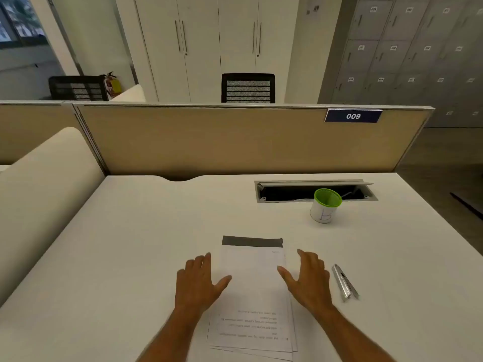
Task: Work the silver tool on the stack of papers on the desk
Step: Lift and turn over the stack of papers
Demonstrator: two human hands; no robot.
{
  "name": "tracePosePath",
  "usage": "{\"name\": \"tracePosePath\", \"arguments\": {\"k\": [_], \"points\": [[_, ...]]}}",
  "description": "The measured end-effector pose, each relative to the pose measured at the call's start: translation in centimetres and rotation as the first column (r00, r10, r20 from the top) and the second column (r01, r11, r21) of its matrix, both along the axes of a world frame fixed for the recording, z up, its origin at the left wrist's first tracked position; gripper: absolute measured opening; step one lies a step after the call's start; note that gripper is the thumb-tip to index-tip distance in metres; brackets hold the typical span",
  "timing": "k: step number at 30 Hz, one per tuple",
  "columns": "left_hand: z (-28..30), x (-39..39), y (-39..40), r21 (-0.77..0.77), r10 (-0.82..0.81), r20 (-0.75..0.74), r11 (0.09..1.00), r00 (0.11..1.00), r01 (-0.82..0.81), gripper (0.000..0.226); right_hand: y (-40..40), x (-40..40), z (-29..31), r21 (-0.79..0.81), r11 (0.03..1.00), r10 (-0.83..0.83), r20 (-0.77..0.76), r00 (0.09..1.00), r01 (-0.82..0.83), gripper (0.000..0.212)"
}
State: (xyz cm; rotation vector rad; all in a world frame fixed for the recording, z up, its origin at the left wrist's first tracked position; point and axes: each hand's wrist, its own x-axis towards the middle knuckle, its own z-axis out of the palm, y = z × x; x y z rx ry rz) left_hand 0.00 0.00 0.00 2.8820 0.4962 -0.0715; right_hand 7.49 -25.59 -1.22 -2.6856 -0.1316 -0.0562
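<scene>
A stack of white papers (253, 291) with a dark band along its far edge lies on the white desk (130, 257) in front of me, its sheets slightly fanned at the near end. My left hand (198, 280) hovers at the stack's left edge, fingers spread, holding nothing. My right hand (308, 278) is at the stack's right edge, also spread and empty. The silver tool (344, 282), a slim metal stapler, lies on the desk just right of my right hand, untouched.
A white cup with a green rim (325, 206) stands at the back right, in front of an open cable tray (313, 190) set in the desk. A beige partition (222, 142) closes the desk's far side. The desk's right edge drops to the floor.
</scene>
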Motion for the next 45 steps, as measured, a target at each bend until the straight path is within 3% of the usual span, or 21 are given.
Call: {"name": "tracePosePath", "arguments": {"k": [3,7,11,13,16,25,28,32,36,38,41,45], "points": [[-1.0,0.7,-0.4,-0.136,0.076,-0.052,0.987,0.996,-0.082,0.082,0.8,-0.5,-0.6,0.143,0.989,-0.029,-0.065,0.997,0.038,0.073],[-1.9,1.5,-0.8,-0.251,0.163,-0.097,0.951,0.982,-0.183,0.078,1.7,-1.0,-2.2,0.018,0.994,0.107,-0.082,0.991,-0.106,0.074],[-2.7,2.2,-0.7,-0.288,0.220,-0.078,0.929,0.972,-0.233,0.068,2.3,-1.5,-3.9,-0.108,0.969,0.208,-0.126,0.970,-0.222,0.098],[-2.8,2.5,-0.7,-0.323,0.247,-0.070,0.911,0.967,-0.256,0.065,2.2,-1.7,-4.7,-0.211,0.945,0.230,-0.114,0.967,-0.249,0.091],[-2.8,3.3,-0.7,-0.405,0.305,-0.072,0.861,0.950,-0.307,0.063,2.3,-1.5,-5.6,-0.235,0.934,0.217,-0.225,0.950,-0.269,0.071],[-3.1,4.9,-1.4,-0.479,0.351,-0.051,0.813,0.935,-0.331,0.054,2.2,-0.8,-7.1,-0.293,0.917,0.214,-0.214,0.953,-0.272,0.071],[-3.4,5.2,-1.6,-0.607,0.377,-0.028,0.729,0.926,-0.315,0.043,1.9,-0.3,-7.8,-0.290,0.922,0.219,-0.156,0.963,-0.257,0.073],[-3.3,5.3,-1.7,-0.773,0.432,-0.014,0.567,0.902,-0.283,0.020,1.9,-0.2,-7.7,-0.273,0.922,0.217,-0.223,0.951,-0.274,0.072],[-3.4,5.0,-1.2,-0.856,0.483,-0.011,0.448,0.876,-0.258,0.032,2.1,-0.2,-7.1,-0.271,0.926,0.180,-0.298,0.937,-0.264,0.069],[-3.3,4.9,-1.1,-0.908,0.504,-0.024,0.350,0.864,-0.230,0.041,2.4,-0.4,-5.4,-0.227,0.941,0.194,-0.250,0.949,-0.252,0.069],[-2.8,4.8,-1.2,-0.957,0.541,-0.027,0.229,0.840,-0.179,0.044,3.8,-0.4,-2.9,-0.020,0.983,0.178,-0.159,0.971,-0.183,0.068],[-2.2,4.7,-1.9,-0.966,0.542,0.042,0.238,0.839,-0.105,0.048,6.2,-1.0,-0.2,0.244,0.964,0.133,-0.109,0.985,-0.103,0.064]]}}
